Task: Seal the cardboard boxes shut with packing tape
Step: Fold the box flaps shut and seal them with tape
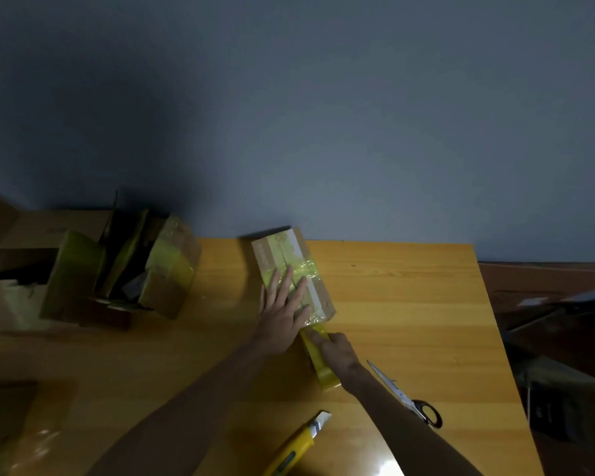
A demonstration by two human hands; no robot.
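A small cardboard box lies on the wooden table, with yellowish tape across its top and white strips along its length. My left hand presses flat on the box's near half, fingers straight and spread. At the box's near end, my right hand grips a yellow roll of packing tape. A strip of tape runs from the roll up onto the box edge.
Scissors lie to the right of my right arm. A yellow utility knife with its blade out lies near the table's front edge. Several other taped cardboard boxes are piled at the left. The table's right edge drops off to a dark floor.
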